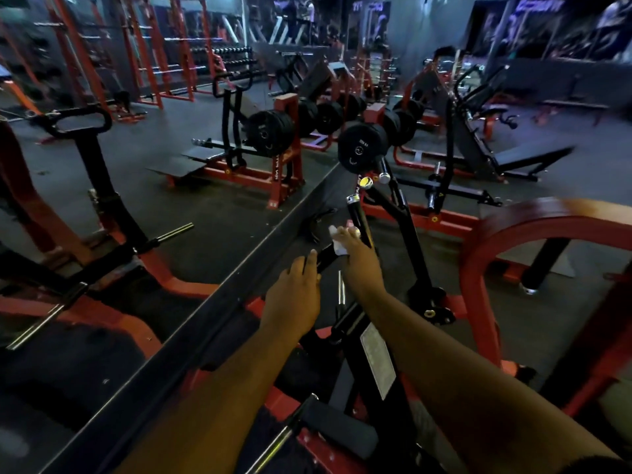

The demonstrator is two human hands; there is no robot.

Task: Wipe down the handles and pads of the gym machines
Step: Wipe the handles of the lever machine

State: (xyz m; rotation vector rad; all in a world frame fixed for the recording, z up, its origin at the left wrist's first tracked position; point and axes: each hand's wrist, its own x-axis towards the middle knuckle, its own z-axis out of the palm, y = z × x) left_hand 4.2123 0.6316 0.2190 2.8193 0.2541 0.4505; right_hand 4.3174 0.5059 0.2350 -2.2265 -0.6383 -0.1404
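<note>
The right hand point(357, 249) presses one white cloth point(337, 241) onto the black handle point(357, 218), fingers curled round it, evidently to wipe the grip. The left hand point(297, 285) lies just left of the handle, fingers straight on the black bar point(326, 258), probably steadying it. Two hands, one cloth.
</note>
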